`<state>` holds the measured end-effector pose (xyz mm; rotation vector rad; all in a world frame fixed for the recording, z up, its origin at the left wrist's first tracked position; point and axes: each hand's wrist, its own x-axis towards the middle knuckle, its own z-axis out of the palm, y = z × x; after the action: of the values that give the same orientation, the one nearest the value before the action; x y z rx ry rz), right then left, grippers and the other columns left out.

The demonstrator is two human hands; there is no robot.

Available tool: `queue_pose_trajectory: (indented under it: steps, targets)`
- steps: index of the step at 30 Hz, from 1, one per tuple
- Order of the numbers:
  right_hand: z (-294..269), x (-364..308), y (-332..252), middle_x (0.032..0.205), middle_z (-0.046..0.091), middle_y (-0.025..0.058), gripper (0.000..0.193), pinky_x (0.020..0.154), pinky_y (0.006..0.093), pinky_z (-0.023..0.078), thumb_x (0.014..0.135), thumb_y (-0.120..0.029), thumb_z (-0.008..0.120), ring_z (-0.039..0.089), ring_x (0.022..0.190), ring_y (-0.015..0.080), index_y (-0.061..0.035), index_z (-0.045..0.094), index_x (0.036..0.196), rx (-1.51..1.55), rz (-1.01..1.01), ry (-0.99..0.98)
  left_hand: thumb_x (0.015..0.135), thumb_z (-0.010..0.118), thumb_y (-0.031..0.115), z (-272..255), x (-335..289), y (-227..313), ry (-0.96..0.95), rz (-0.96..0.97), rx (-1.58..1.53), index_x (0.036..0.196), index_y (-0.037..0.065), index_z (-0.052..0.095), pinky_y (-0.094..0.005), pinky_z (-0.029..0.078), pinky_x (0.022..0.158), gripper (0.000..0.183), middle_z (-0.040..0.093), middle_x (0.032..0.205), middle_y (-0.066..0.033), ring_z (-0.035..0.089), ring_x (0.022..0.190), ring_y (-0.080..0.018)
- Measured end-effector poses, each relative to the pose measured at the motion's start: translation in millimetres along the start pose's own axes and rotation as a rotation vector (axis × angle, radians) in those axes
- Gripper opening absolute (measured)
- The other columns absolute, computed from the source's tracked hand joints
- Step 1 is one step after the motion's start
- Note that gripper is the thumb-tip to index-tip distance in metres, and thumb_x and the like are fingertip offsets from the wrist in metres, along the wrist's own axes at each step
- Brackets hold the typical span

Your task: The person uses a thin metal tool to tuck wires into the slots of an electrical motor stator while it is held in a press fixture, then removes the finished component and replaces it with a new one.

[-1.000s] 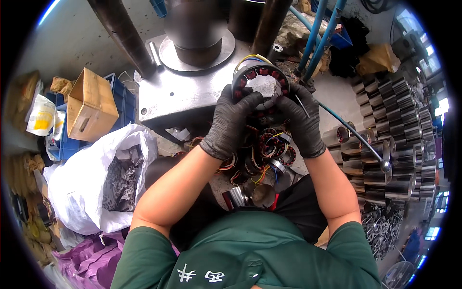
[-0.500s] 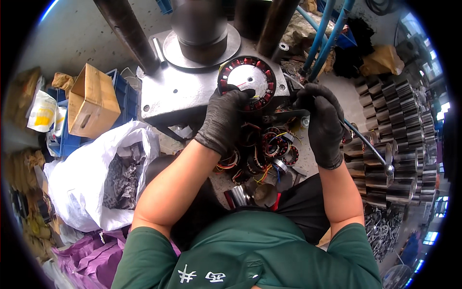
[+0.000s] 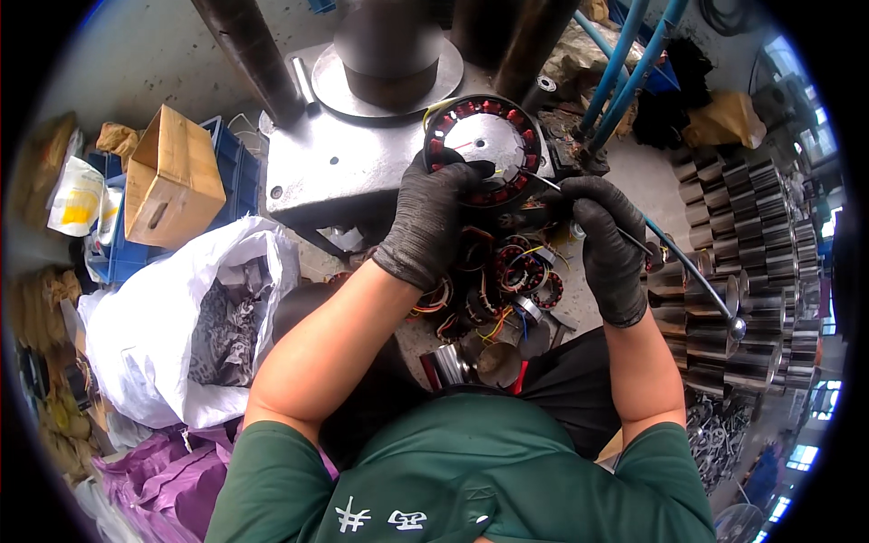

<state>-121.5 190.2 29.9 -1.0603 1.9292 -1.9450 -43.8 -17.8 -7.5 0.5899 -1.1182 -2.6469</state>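
Note:
My left hand (image 3: 430, 213), in a black glove, grips the near left edge of a round motor stator (image 3: 528, 140). The stator is a black ring with red copper windings around the inside, and the press table's grey surface shows through its middle. A thin metal rod (image 3: 541, 181) is in my right hand (image 3: 606, 240), also black-gloved, with the fingers closed around it. Its tip touches or lies just over the windings on the stator's right side. The rod's other end comes out below my right hand.
A press with a grey metal table (image 3: 308, 185) stands ahead. A ball-ended lever (image 3: 706, 281) slants past my right hand. More stators (image 3: 516, 267) with coloured wires lie below. Stacked metal cylinders (image 3: 760, 244) stand at right; a white sack (image 3: 136, 335) and cardboard box (image 3: 172, 181) at left.
The rod's tip has moved from beside the stator onto its right side as my right hand turned. The stator appears slightly farther right, and the whole view has shifted a little.

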Motion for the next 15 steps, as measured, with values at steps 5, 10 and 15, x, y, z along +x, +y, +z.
queue_pose_trajectory:
  steps: [5, 10, 15]
  targets:
    - [7.9, -1.0, -3.3, 0.100, 0.073, 0.0082, 0.018, 0.084, 0.0307, 0.056, 0.104, -0.011, 0.059, 0.069, 0.092, 0.0149, 0.0007, 0.071, 0.112, -0.163, -0.091, -0.092, 0.086, 0.068, -0.001, 1.6, -1.1, -2.7, 0.063, 0.135, 0.125, 0.119, -0.004, 0.061, -0.0362, 0.063, 0.080, 0.034, 0.071, 0.102, -0.0146, 0.072, 0.090, -0.0242]
    - [12.4, -3.6, 9.7, 0.102, 0.071, 0.0088, 0.017, 0.083, 0.0301, 0.056, 0.103, -0.008, 0.059, 0.069, 0.093, 0.0152, 0.0011, 0.069, 0.113, -0.180, -0.132, -0.091, 0.083, 0.070, -0.003, -1.3, -0.1, -4.4, 0.057, 0.215, 0.180, 0.125, -0.003, 0.060, -0.0340, 0.063, 0.079, 0.043, 0.072, 0.106, -0.0139, 0.073, 0.091, -0.0222]
    - [22.0, -4.7, 9.1, 0.101, 0.070, 0.0098, 0.015, 0.082, 0.0315, 0.056, 0.103, -0.005, 0.059, 0.069, 0.091, 0.0170, 0.0010, 0.069, 0.113, -0.290, -0.194, -0.073, 0.080, 0.074, -0.001, 9.0, -5.9, -0.1, 0.080, 0.332, 0.195, 0.120, -0.001, 0.065, -0.0329, 0.064, 0.070, 0.041, 0.075, 0.096, -0.0100, 0.074, 0.080, -0.0195]
